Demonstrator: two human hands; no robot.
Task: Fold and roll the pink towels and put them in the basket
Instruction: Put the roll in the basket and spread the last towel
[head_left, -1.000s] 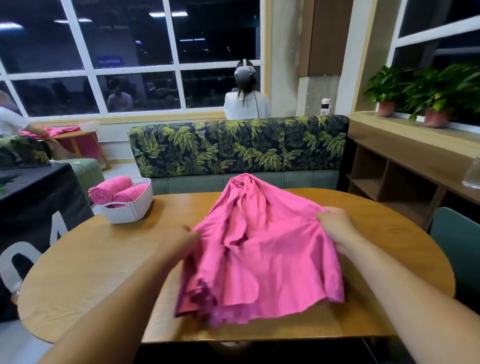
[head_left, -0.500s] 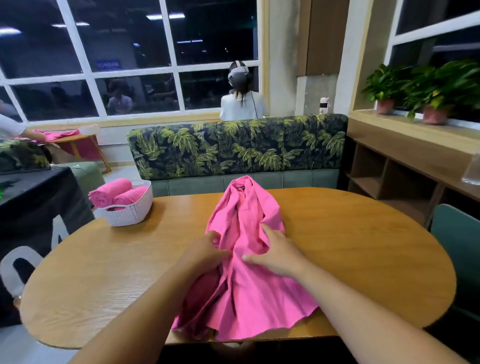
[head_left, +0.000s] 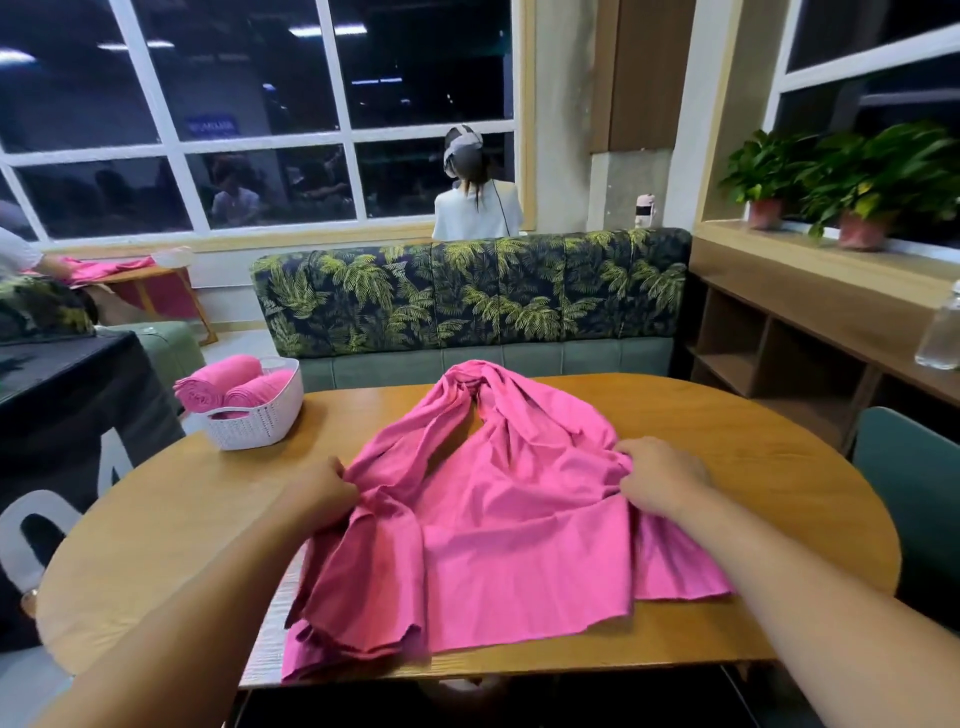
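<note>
Beyond the desk (head_left: 753, 457), across the middle of the frame, runs a sofa (head_left: 467, 291) with a dark palm-leaf back and a plain grey-green seat. A person in a white top (head_left: 475, 208) stands behind it, facing a big white-framed window (head_left: 208, 104) with dark panes. At upper right, two potted plants (head_left: 852, 182) sit on a wooden ledge above open cubby shelves (head_left: 779, 353), and a clear bottle (head_left: 940, 338) stands at the right edge. A teal chair back (head_left: 914, 493) shows at middle right, just beside the desk's rim. At left is a black-draped table (head_left: 78, 405), and at upper left a small wooden table (head_left: 104, 267) carries more pink cloth.

The desk is oval, with a warm wood-grain top. A pink towel (head_left: 509, 530) lies crumpled over its centre: thin, soft cloth, bunched into a twisted peak at the far end and fanning wide toward the near edge, where its left corner hangs over. Both forearms come in from the lower corners and hide the near desk edge on either side.

The left hand (head_left: 324, 486) has its grip closed on a gather of cloth at the towel's left edge. The right hand (head_left: 660, 480) lies knuckles up at the towel's right side, its grip curled into the cloth.

At the desk's far left edge, well apart from the towel, stands a white basket (head_left: 260, 421) of perforated plastic with rounded corners. It holds two rolled towels (head_left: 228, 387), tight pink cylinders side by side, their spiral ends jutting over the rim.
</note>
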